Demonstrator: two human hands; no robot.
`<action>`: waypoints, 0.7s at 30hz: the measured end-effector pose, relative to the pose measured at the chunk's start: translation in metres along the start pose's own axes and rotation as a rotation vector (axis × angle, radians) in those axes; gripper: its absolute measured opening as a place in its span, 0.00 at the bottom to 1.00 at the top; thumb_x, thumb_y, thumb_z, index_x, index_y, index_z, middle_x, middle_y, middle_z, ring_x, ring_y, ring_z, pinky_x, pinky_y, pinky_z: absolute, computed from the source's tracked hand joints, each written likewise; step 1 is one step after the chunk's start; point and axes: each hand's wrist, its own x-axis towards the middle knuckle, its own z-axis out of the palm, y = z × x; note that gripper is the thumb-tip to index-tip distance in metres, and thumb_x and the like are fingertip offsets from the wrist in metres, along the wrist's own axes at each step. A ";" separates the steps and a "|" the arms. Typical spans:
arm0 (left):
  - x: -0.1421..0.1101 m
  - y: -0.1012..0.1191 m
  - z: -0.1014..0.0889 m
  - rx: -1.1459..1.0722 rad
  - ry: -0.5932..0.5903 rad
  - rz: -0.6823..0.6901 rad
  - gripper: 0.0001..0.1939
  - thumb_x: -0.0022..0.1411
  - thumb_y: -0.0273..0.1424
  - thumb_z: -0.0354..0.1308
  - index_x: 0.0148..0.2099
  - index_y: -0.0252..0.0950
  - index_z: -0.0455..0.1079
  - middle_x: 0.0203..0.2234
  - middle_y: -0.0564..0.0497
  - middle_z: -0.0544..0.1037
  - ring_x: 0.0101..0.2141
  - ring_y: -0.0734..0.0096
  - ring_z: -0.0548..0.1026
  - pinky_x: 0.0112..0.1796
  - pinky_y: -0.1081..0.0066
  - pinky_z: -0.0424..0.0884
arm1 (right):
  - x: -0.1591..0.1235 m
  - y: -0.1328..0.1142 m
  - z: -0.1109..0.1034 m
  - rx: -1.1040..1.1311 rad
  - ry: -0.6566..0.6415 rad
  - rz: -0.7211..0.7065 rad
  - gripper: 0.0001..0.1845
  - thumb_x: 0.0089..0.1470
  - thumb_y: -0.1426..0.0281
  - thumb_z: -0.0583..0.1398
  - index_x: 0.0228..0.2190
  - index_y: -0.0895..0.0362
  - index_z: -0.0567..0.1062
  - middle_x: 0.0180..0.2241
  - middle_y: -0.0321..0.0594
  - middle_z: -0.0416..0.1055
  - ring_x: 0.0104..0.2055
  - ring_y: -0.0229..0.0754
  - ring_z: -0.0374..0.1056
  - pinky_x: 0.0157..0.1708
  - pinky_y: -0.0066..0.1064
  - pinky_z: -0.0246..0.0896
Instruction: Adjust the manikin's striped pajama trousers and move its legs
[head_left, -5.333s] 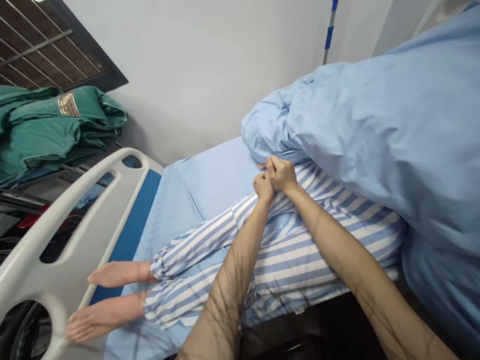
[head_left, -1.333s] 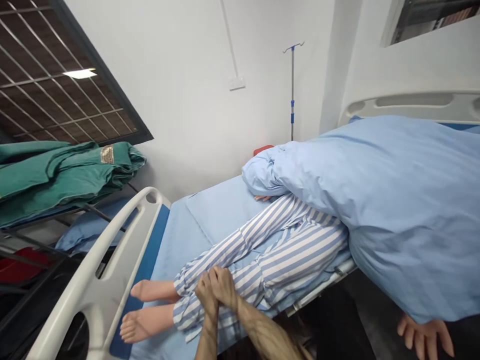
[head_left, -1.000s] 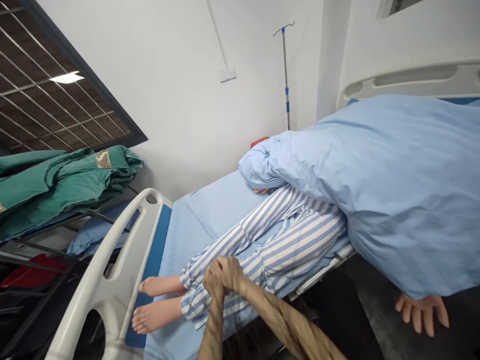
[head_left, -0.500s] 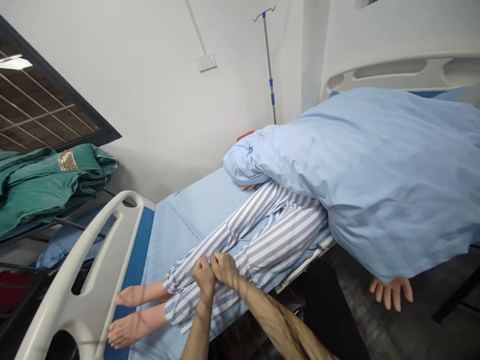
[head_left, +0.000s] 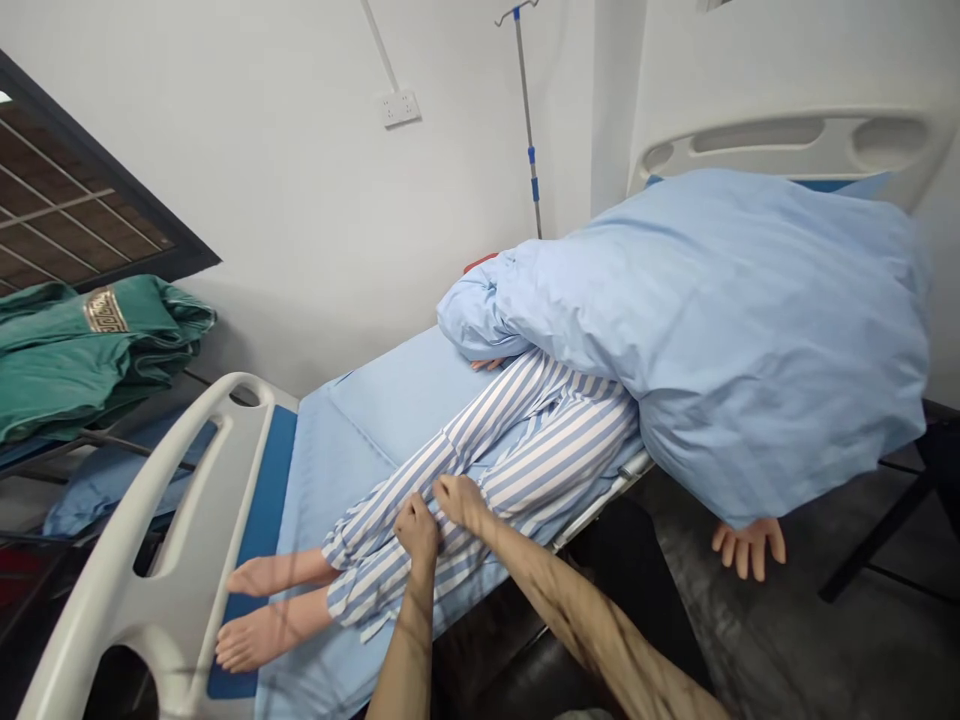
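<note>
A manikin lies on the bed in blue-and-white striped trousers [head_left: 559, 455], its bare feet [head_left: 266, 628] toward the footboard. My left hand [head_left: 416, 527] is closed in a fist over the nearer trouser leg, around the knee and shin. Close to its right, my right hand [head_left: 459, 502] is also curled into a fist, with a small gap between the two. No cloth shows between the fingers of either hand. Whether the fists touch the trousers cannot be made out. A light blue quilt [head_left: 750, 320] covers the manikin's upper body, and one manikin hand [head_left: 750, 548] hangs out below it.
The pale footboard [head_left: 161, 560] stands at left, the headboard [head_left: 780, 140] at the far right. A light blue sheet [head_left: 367, 400] covers the mattress. Behind the bed rises an IV pole [head_left: 527, 110]. Green folded cloth [head_left: 97, 350] lies on a rack at left.
My two fists, side by side before, have moved slightly apart, the right one up and to the right. The view has shifted a little; manikin and quilt lie as before.
</note>
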 end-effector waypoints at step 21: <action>-0.012 0.028 0.014 0.247 -0.196 0.091 0.12 0.65 0.34 0.48 0.35 0.36 0.70 0.32 0.40 0.77 0.32 0.60 0.70 0.33 0.67 0.56 | 0.008 0.005 -0.011 -0.087 0.034 0.066 0.16 0.63 0.65 0.54 0.32 0.56 0.79 0.32 0.41 0.79 0.31 0.38 0.68 0.30 0.27 0.49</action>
